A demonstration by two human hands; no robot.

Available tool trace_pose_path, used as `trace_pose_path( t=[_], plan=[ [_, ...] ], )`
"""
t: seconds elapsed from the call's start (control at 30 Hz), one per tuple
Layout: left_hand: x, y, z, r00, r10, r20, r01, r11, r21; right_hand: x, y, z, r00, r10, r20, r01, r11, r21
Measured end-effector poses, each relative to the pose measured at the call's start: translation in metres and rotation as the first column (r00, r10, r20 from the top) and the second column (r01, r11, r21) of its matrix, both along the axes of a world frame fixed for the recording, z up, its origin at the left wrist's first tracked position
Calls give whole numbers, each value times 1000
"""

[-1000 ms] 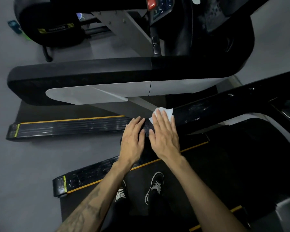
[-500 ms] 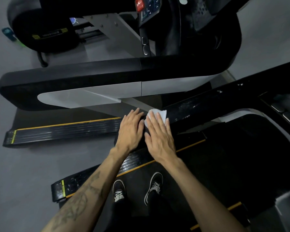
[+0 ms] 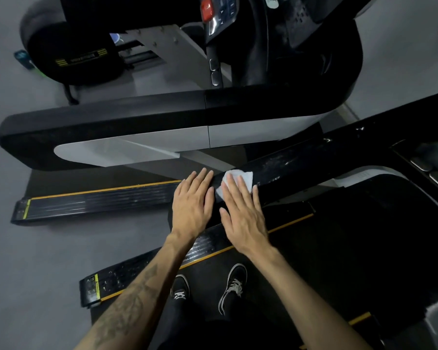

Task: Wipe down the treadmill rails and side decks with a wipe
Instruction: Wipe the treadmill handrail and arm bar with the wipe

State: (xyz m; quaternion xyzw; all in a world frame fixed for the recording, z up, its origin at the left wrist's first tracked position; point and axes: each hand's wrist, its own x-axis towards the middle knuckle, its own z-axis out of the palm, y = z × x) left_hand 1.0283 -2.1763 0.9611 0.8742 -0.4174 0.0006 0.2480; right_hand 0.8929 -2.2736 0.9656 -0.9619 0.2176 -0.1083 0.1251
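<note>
Pressing a wipe flat against the end of the treadmill rail.

Straight, slightly spread fingers of the right hand [image 3: 240,213] pin the white wipe [image 3: 239,181] to the black rail [image 3: 288,170], likely to spread pressure; the left hand [image 3: 192,200] lies flat just beside it, fingers straight and together, seemingly bracing. The side deck [image 3: 142,270] runs below, probably unwiped.

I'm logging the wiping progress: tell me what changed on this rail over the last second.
Little changed. The right hand, flat on the white wipe, looks to have slid it slightly up the black rail. The left hand stays flat on the rail's near end. Nothing was grasped or released.
</note>
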Motion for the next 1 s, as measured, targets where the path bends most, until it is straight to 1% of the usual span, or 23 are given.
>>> trace_pose_path(
  t=[0.1,0.17,0.27,0.37,0.43,0.5,0.57,0.63,0.73,0.9,0.93,1.0],
  plan=[
    [1,0,0,1000,1,10,-1,1000,1,-27,-25,-1,989,151,-7,-151,984,-95],
    [1,-2,0,1000,19,15,-19,1000,10,-37,-43,1,987,161,-10,-161,978,-133],
    [-2,-7,4,998,65,-9,-65,996,58,-29,-52,4,998,63,5,-62,994,-92],
    [-2,-14,9,996,81,-41,-75,990,120,-1,-34,7,997,-78,0,78,997,-8],
    [-1,-18,11,995,83,-53,-75,987,144,9,-21,6,996,-86,-8,86,996,7],
    [-1,-22,14,993,93,-71,-82,985,150,2,-19,2,1000,-9,-4,9,1000,-19],
    [-2,-24,15,991,107,-76,-96,986,133,-18,-30,-1,995,101,-6,-101,992,-80],
    [-3,-25,14,992,119,-52,-113,988,109,-36,-45,-2,988,150,-20,-152,979,-140],
    [-2,-25,11,991,133,-30,-130,988,88,-40,-59,-1,997,75,-15,-77,986,-151],
    [-4,-27,9,988,156,-8,-155,984,89,0,-35,7,994,-113,16,113,993,-30],
    [-4,-27,9,987,162,-8,-161,983,87,6,-29,7,993,-118,13,119,993,-23],
    [-5,-26,9,987,160,-9,-159,983,89,7,-24,4,999,-47,13,47,998,-31]
  ],
)
